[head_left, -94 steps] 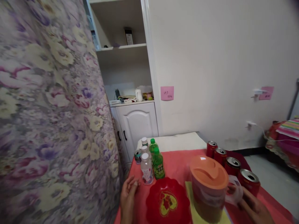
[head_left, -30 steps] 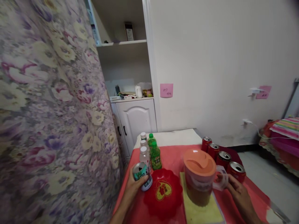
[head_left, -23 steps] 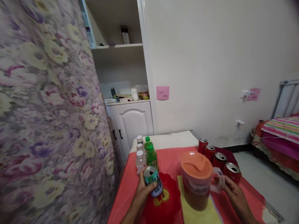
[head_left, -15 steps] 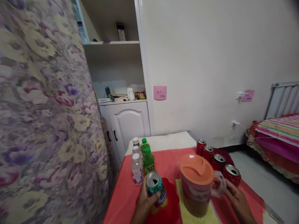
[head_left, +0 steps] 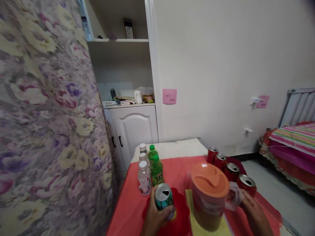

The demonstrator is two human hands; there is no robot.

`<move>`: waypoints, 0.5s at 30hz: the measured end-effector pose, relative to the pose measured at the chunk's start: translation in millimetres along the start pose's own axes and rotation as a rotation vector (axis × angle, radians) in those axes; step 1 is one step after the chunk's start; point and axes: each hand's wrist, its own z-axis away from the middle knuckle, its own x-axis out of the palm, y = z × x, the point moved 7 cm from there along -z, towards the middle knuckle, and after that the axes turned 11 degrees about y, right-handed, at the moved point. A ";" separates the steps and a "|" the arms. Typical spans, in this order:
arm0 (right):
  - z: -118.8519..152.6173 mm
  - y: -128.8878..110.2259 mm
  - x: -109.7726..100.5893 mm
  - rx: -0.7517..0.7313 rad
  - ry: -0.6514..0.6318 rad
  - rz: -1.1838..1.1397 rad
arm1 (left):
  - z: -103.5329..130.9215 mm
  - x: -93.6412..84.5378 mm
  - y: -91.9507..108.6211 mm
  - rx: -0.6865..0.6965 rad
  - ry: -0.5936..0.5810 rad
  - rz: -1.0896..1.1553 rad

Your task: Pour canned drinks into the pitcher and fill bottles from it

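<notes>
My left hand [head_left: 157, 213] is wrapped round an opened teal can [head_left: 163, 196], held over a red scalloped tray [head_left: 180, 209]. To the right stands a clear pitcher [head_left: 208, 203] with an orange lid [head_left: 209, 179] and brownish liquid inside, on a yellow cloth [head_left: 190, 213]. The fingers of my right hand [head_left: 253, 209] are closed on the pitcher's handle [head_left: 233, 196]. Green bottles [head_left: 157, 170] and white-capped bottles [head_left: 144, 178] stand beyond my left hand. Several opened red cans [head_left: 231, 171] form a row behind the handle.
A red cloth [head_left: 123, 209] covers most of the table, with a white cloth [head_left: 182, 148] at its far end. A floral curtain [head_left: 56, 131] hangs at the left. Behind are a white cabinet [head_left: 135, 131] and, at the right, a bed [head_left: 292, 141].
The teal can in my left hand has become more upright and moved slightly down. The pitcher and my right hand appear a little further right as the view shifts slightly.
</notes>
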 end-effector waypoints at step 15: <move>10.1 -34.4 32.6 0.006 -0.173 -0.116 | 4.4 1.1 1.6 0.022 -0.098 -0.004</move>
